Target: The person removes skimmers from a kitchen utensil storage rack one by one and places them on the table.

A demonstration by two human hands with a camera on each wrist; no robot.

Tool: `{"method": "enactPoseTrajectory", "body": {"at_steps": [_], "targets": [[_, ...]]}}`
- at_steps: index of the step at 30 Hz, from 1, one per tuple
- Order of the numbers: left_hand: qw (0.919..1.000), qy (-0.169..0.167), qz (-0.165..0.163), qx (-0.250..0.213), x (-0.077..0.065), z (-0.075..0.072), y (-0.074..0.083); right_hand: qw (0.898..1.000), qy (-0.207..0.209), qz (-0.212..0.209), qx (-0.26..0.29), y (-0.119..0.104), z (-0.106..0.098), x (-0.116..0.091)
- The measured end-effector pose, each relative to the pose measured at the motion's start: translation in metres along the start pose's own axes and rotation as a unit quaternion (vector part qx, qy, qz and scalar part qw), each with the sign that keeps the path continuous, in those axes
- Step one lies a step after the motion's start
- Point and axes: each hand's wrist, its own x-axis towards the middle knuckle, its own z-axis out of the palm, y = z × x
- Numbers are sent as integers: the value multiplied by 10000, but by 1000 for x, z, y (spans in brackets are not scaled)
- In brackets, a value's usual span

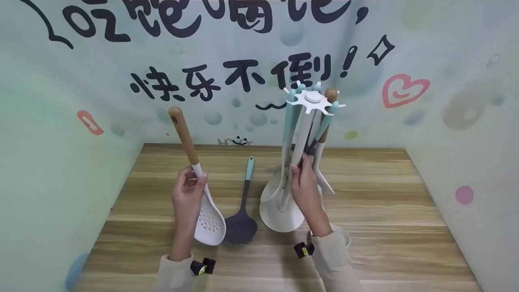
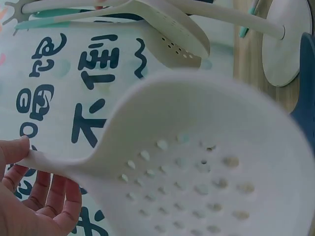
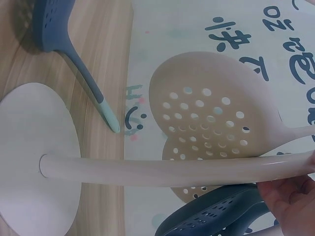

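My left hand [image 1: 188,194] pinches the white neck of a slotted skimmer [image 1: 210,223] with a wooden handle. Its handle points up, and its perforated bowl fills much of the left wrist view [image 2: 206,162]. On the right, my right hand [image 1: 306,182] grips the white pole [image 3: 172,172] of a utensil stand, below its hooked top [image 1: 311,101]. Utensils with mint and wooden handles hang around the pole, among them a pale perforated skimmer [image 3: 211,108] and a dark slotted utensil [image 3: 211,216]. Between my hands lies a dark turner [image 1: 241,227] with a mint handle.
The stand's round white base [image 1: 282,221] is over the wood-grain table [image 1: 377,227]. Part of a white rim [image 1: 344,235] shows behind my right sleeve. A printed backdrop [image 1: 227,117] rises behind the table, with pale side walls left and right.
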Motion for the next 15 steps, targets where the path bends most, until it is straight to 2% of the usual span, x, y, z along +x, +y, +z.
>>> {"method": "enactPoseTrajectory", "body": {"at_steps": [3,9,13,15], "targets": [[9999,72,-8,154,3,-1,-6,10000,6,30,-11,1,0,-1],[9993,188,-244,234,11,1,-22,10000,53,-39,2,2,1,0],[9984,156,-325,440,11,4,-15,9999,78,-59,-28,2,1,0],[9978,183,-301,563,13,5,-22,9999,85,-64,-25,2,2,0]]}}
